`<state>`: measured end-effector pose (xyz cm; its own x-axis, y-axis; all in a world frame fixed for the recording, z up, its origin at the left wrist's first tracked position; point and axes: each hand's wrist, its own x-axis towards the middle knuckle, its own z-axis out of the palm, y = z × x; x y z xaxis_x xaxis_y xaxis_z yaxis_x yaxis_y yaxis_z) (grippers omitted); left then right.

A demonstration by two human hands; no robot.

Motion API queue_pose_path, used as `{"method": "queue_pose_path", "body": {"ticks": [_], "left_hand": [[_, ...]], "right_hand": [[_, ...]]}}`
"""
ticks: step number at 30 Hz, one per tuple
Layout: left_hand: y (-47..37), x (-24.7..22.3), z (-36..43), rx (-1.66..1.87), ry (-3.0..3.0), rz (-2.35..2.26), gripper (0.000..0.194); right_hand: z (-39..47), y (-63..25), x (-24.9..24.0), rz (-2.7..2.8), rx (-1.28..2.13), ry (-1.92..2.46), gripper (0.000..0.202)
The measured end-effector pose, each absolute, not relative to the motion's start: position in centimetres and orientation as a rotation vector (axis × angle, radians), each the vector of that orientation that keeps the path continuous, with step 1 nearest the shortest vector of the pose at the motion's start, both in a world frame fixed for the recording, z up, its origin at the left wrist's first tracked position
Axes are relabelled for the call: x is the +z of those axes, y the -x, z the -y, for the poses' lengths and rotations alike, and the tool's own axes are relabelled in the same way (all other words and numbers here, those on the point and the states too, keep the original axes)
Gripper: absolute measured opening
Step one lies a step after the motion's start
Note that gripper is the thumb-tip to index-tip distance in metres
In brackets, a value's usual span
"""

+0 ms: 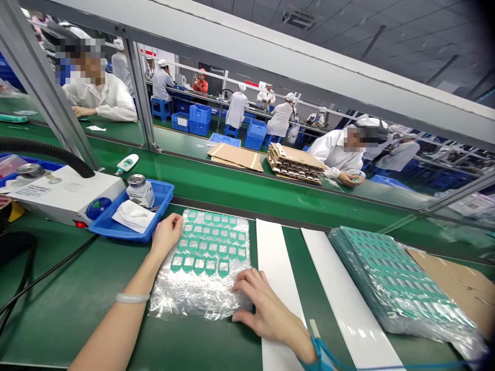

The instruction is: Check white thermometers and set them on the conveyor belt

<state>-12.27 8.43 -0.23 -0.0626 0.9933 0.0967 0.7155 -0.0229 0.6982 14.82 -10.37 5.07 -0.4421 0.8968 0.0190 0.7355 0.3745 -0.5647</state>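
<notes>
A clear plastic sheet (185,296) lies in front of me, with several rows of small green frame-shaped plastic parts (199,263) on it. At its upper left edge, my left hand (167,234) has its fingers closed in a pinch on the plastic. My right hand (261,304) is at the lower right edge, thumb and fingers apart, fingertips over or touching the plastic; exact contact is unclear. A blue wrist strap (319,355) with a cord is on my right wrist. Right of that hand lies a white strip (276,257), partly under my wrist.
A second white strip (344,288) and a thick stack of plastic-wrapped green parts (390,278) lie right, beside cardboard (456,278). At left are a blue tray (164,203) with a metal-topped bottle (139,190), and a white machine (73,193) with a hose. Co-workers sit beyond the metal frame.
</notes>
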Motion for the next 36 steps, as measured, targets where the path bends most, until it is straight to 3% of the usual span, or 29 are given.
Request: {"method": "queue_pose_path", "body": {"ticks": [7,20,31,36], "left_hand": [[12.3,-0.5,-8.6,0.863,-1.781,-1.823,0.021],[12.4,-0.6,-8.6,0.868,-1.802,-1.823,0.021],[12.3,-0.4,-8.6,0.834,-1.773,-1.847,0.021],[12.3,-0.4,-8.7,0.838,-1.754,-1.846,0.022]], "right_hand": [[12.6,-15.2,2.9,2.082,0.740,1.468,0.017],[12.9,-14.6,2.9,2.089,0.504,1.474,0.019],[13.1,-15.6,4.2,2.238,0.692,1.475,0.016],[13.3,-15.7,4.0,2.220,0.580,1.485,0.022]]}}
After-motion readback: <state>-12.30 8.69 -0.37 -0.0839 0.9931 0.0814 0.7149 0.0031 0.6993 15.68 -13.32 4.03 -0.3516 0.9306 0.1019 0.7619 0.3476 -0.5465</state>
